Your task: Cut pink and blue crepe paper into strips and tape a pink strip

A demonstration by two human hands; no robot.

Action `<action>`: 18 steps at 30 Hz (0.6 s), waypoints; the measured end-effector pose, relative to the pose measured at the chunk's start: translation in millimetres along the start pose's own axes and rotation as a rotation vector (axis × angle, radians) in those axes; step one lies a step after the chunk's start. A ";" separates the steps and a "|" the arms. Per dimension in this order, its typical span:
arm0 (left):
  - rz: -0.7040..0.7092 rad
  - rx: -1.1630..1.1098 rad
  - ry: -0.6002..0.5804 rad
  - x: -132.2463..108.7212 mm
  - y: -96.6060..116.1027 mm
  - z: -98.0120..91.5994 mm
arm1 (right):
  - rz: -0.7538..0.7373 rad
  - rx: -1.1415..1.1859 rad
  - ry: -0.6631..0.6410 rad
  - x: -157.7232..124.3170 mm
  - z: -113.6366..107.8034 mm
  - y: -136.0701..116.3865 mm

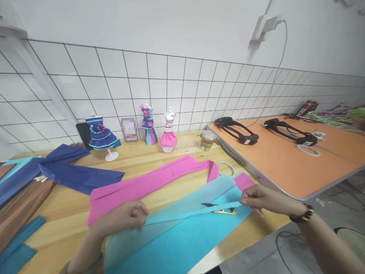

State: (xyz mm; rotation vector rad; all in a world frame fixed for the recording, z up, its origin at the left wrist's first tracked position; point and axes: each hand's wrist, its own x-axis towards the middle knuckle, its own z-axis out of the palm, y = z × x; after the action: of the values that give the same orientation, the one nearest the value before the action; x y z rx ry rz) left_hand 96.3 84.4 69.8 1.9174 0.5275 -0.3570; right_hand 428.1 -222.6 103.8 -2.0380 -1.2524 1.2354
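Note:
A narrow light blue strip (182, 215) stretches between my two hands. It looks like crepe paper or thin fabric. My left hand (125, 217) pinches its left end, and my right hand (262, 199) grips the right end. Under the strip lies a larger turquoise sheet (171, 243), with a paler blue piece (205, 190) along its far side. A small tool with a yellow handle (228, 211) and a dark pointed end, perhaps scissors, rests on the sheet, partly hidden by the strip. Beyond is a folded pink piece (148, 181).
Three small dress forms, in blue (98, 131), multicoloured (147, 125) and pink (169, 139), stand near the tiled wall. A glass of liquid (208, 140) stands at right. Dark blue (85, 177) and brown pieces (25, 213) lie left. An orange table (273, 163) adjoins, bearing black headsets (238, 131).

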 end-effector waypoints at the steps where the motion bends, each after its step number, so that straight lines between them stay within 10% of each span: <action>1: -0.010 0.019 0.007 1.4 2.7 2.2 | 0.022 -0.013 0.044 5.1 3.0 8.7; 9: -0.094 0.152 0.110 3.3 10.5 8.3 | 0.157 -0.480 0.682 63.7 -2.9 3.6; 18: -0.117 0.251 0.307 -10.6 13.5 6.5 | 0.291 -0.573 0.832 136.0 -8.2 -20.5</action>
State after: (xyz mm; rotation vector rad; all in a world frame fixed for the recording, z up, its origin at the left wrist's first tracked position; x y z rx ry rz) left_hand 94.1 71.8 83.0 2.2053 0.8322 -0.2102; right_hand 451.1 -93.8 60.7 -2.7642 -0.9513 0.0025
